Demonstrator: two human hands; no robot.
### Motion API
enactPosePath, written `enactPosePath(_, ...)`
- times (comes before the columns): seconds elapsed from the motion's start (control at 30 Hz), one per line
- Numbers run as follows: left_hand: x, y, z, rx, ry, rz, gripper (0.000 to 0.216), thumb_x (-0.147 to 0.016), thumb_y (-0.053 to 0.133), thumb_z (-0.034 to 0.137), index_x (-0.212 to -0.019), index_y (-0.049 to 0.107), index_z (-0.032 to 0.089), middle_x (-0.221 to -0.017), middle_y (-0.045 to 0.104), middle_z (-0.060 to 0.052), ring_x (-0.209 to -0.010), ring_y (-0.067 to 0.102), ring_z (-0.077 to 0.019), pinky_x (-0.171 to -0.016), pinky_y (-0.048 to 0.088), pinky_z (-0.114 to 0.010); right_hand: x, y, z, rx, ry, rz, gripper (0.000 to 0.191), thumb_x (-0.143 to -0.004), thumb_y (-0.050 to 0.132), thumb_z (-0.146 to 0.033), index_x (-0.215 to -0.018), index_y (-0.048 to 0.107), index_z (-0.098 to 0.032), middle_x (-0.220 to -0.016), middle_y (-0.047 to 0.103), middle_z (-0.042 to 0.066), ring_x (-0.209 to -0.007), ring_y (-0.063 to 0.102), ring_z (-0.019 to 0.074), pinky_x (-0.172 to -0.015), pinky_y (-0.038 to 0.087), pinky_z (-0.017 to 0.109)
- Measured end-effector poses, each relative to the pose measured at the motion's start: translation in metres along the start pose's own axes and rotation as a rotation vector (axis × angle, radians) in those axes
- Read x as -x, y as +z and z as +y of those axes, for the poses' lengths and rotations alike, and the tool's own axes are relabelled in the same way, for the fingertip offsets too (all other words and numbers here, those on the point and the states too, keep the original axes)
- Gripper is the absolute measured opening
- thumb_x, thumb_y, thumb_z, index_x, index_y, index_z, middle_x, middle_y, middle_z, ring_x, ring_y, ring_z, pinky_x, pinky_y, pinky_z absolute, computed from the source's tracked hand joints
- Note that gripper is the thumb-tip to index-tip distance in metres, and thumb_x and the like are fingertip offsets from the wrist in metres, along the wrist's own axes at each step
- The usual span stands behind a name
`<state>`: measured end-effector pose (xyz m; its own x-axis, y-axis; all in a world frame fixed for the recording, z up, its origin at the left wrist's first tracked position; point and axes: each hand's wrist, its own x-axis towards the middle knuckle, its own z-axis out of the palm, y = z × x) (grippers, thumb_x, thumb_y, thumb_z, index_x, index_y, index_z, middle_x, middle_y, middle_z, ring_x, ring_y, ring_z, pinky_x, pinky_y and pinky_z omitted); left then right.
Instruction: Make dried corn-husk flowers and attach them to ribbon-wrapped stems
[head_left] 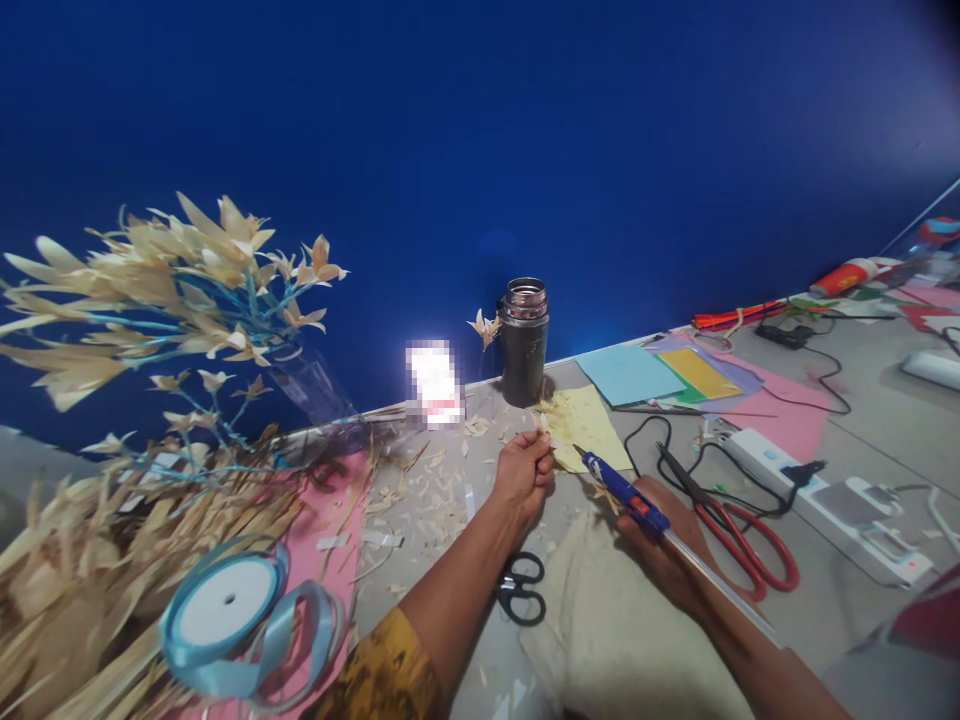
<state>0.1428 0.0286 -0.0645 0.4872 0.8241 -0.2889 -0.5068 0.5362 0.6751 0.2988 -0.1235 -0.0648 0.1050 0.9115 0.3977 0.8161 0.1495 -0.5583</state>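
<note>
My right hand (pixel 660 540) is wrapped round a blue hot glue gun (pixel 622 490), and a long clear glue stick (pixel 724 590) sticks out of its back end. The nozzle points towards my left hand (pixel 527 468), a short gap away. That hand is closed in a pinch on a small pale piece of dried husk (pixel 541 428), mostly covered by the fingers. Beneath the hands lies a yellow sheet of paper (pixel 600 425) with brown marks. Black-handled scissors (pixel 521 588) lie beside my left forearm.
A dark flask (pixel 523 345) stands open near the blue wall. At left are husk flowers (pixel 225 260), dried husks (pixel 67 570) and a ribbon spool (pixel 225 600). Red-handled scissors (pixel 739 540), a power strip (pixel 825 510) and coloured paper (pixel 630 373) lie at right. Husk scraps litter the table.
</note>
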Motion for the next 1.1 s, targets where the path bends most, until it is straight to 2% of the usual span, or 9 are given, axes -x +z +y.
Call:
enactPosePath(0.2, -0.0008, 0.0004, -0.0054, -0.001, -0.009, -0.003, 0.050, -0.055, 0.094, 0.028, -0.079, 0.051, 0.017, -0.059, 0.047, 0.009, -0.041, 0.033, -0.0003, -0.036, 0.013, -0.015, -0.0055, 0.0045, 0.0000, 0.063, -0.096, 0.019, 0.052, -0.101, 0.033, -0.065, -0.081, 0.057, -0.023, -0.075, 0.060, 0.006, -0.069, 0.057, 0.0238, -0.064, 0.040, 0.035)
enactPosePath(0.47, -0.0018, -0.0011, -0.0022, 0.001, -0.005, 0.011, 0.051, -0.054, 0.094, 0.028, -0.079, 0.051, 0.017, -0.062, 0.051, 0.008, -0.042, 0.033, 0.0001, -0.036, 0.014, -0.014, -0.0058, 0.0033, 0.0010, 0.091, -0.120, 0.100, 0.049, -0.102, 0.035, -0.061, -0.080, 0.056, -0.023, -0.073, 0.060, 0.006, -0.069, 0.058, 0.0233, -0.061, 0.040, 0.034)
enactPosePath(0.63, -0.0007, 0.0005, -0.0042, 0.006, -0.009, 0.006, 0.052, -0.053, 0.094, 0.028, -0.080, 0.052, 0.017, -0.060, 0.047, 0.009, -0.041, 0.033, 0.0000, -0.036, 0.013, -0.014, -0.0070, 0.0050, 0.0014, 0.097, -0.125, 0.070, 0.053, -0.101, 0.037, -0.064, -0.081, 0.061, -0.021, -0.073, 0.062, 0.007, -0.068, 0.058, 0.0232, -0.062, 0.041, 0.034)
enactPosePath(0.83, -0.0017, -0.0005, -0.0043, 0.001, -0.017, 0.016, 0.051, -0.054, 0.094, 0.028, -0.079, 0.051, 0.017, -0.060, 0.049, 0.008, -0.041, 0.032, 0.0000, -0.036, 0.013, -0.014, -0.0048, 0.0048, 0.0014, 0.087, -0.091, 0.080, 0.052, -0.102, 0.035, -0.063, -0.080, 0.058, -0.022, -0.073, 0.061, 0.006, -0.067, 0.058, 0.0220, -0.061, 0.040, 0.033)
enactPosePath(1.1, -0.0006, -0.0007, -0.0040, 0.008, -0.020, 0.007, 0.048, -0.057, 0.093, 0.027, -0.079, 0.051, 0.017, -0.059, 0.045, 0.009, -0.041, 0.032, 0.0000, -0.037, 0.014, -0.014, -0.0077, 0.0055, -0.0012, 0.160, -0.097, 0.037, 0.064, -0.100, 0.029, -0.069, -0.075, 0.062, -0.021, -0.070, 0.062, 0.007, -0.064, 0.056, 0.0208, -0.061, 0.040, 0.033)
